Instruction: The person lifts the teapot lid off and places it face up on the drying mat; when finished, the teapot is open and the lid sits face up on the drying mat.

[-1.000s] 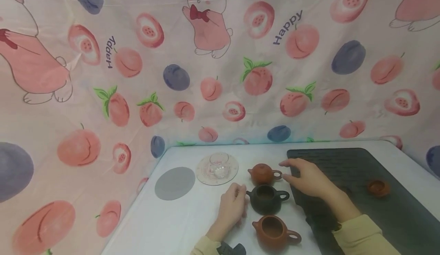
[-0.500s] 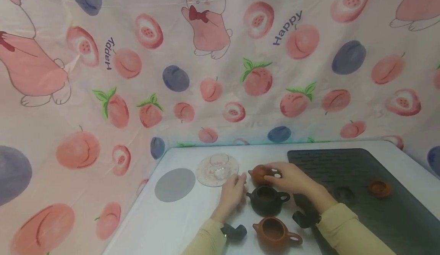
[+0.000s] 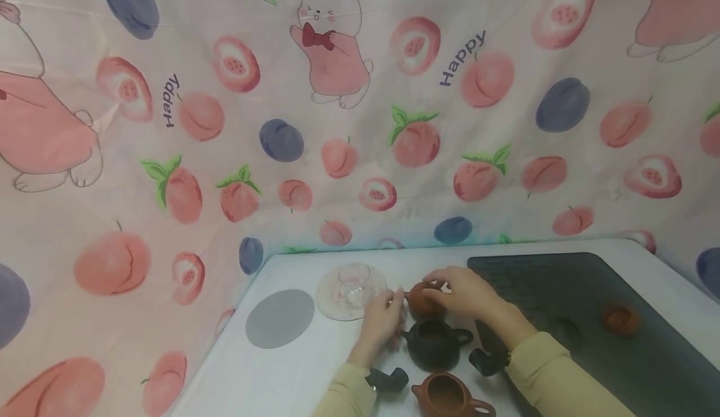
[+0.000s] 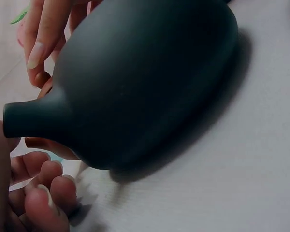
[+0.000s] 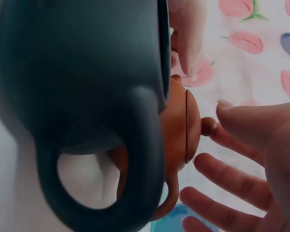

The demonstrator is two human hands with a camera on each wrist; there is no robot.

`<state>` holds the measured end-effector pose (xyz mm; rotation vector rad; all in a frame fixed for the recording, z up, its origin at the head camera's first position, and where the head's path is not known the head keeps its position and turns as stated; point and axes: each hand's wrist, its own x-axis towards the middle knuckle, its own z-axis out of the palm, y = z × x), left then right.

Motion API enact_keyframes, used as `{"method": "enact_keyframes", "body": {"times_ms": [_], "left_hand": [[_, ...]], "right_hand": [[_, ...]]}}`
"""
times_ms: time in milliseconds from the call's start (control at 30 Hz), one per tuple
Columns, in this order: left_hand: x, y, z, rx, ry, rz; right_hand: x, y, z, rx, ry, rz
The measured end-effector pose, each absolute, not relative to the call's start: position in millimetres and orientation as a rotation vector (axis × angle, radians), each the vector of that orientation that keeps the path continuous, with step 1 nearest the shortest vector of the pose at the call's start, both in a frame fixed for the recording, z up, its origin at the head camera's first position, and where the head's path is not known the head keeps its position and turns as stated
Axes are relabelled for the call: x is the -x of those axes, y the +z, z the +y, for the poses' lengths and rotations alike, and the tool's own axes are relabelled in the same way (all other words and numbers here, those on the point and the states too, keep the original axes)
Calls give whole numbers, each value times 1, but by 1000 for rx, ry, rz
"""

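Observation:
A reddish-brown lidded teapot [image 3: 422, 302] stands behind a black teapot [image 3: 432, 347], with a second reddish-brown teapot [image 3: 450, 412] nearest me. My right hand [image 3: 471, 293] reaches over the rear teapot. In the right wrist view its thumb and spread fingers are around the lid knob [image 5: 209, 126], without a clear pinch. My left hand [image 3: 381, 322] is beside that teapot's spout, its fingers [image 4: 50, 193] loosely bent and holding nothing. Whether it touches the spout, I cannot tell. The black teapot's body [image 4: 145, 72] hides much of the rear one in both wrist views.
A dark tea tray [image 3: 540, 292] lies on the right, bearing a small brown lid or cup [image 3: 620, 320] and a dark round piece [image 3: 567, 332]. Clear glassware [image 3: 354, 286] sits on a patterned plate [image 3: 327, 307]. Left of it is a grey round mat [image 3: 280, 319].
My right hand has moved left from beside the rear teapot's handle to over its lid. My left hand has moved up from the black spout to the rear teapot's spout.

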<state>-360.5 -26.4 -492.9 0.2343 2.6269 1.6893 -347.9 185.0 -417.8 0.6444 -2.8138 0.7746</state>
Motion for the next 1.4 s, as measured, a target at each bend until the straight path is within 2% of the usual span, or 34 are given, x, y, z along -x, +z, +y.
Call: {"method": "enact_keyframes", "body": {"times_ms": [633, 1033, 1400], "left_hand": [[369, -496, -13, -317, 1688, 2757], [373, -496, -16, -314, 1674, 2783], [372, -496, -14, -292, 1676, 2786]], "right_hand": [[365, -414, 164, -366, 594, -2865], [364, -435, 179, -500, 861, -2685], [360, -442, 181, -498, 958, -2653]]}}
